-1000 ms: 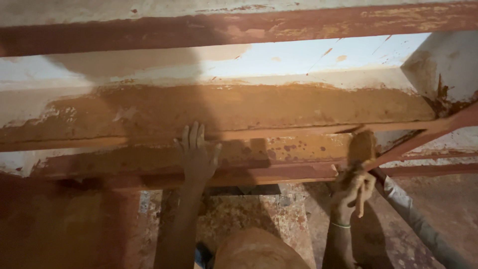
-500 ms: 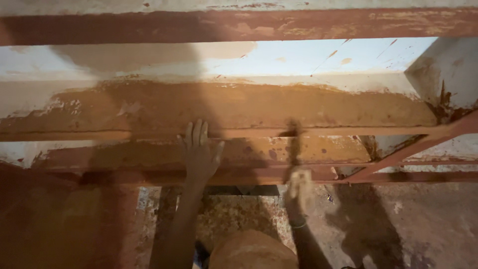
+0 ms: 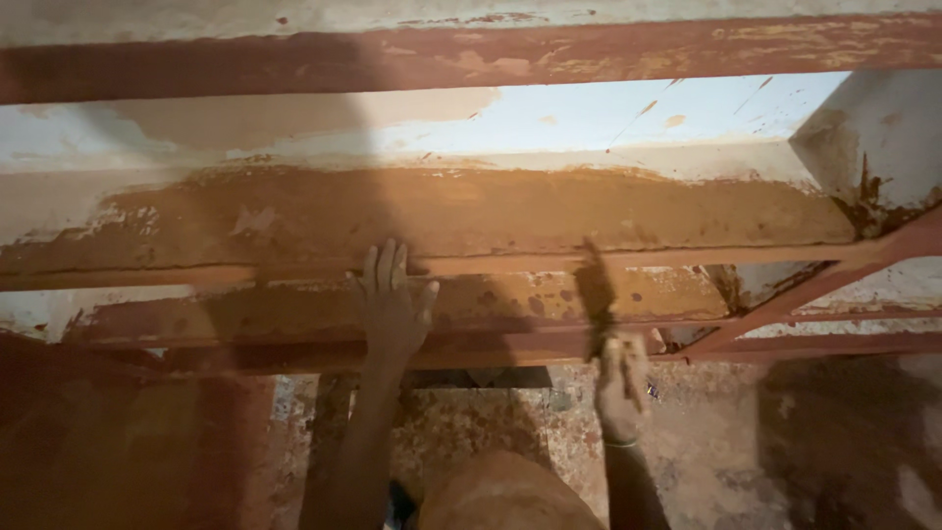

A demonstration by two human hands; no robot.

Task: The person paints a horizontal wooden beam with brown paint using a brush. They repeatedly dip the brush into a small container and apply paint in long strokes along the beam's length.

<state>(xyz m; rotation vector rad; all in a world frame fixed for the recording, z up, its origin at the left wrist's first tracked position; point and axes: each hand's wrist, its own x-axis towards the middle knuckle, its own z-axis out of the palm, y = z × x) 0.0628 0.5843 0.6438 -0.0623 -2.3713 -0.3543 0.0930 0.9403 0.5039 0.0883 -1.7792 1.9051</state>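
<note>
Rust-red metal frame (image 3: pixel 471 339) against a pale wall (image 3: pixel 608 123), seen from above, with a speckled floor (image 3: pixel 471 442) below. My left hand (image 3: pixel 392 299) lies flat and open on the frame's lower bar, fingers together and pointing up, thumb spread toward the right; it grips nothing. My right hand (image 3: pixel 620 378) is closed around the handle of a paintbrush (image 3: pixel 595 294), whose dark bristles point upward and touch the frame's middle bar, right of centre. Above both hands, a broad band of orange-brown paint (image 3: pixel 442 211) covers the wall ledge behind the bars. A slanted brace (image 3: pixel 834 280) rises toward the frame's right edge. My knee (image 3: pixel 500 496) shows at the bottom edge.
</note>
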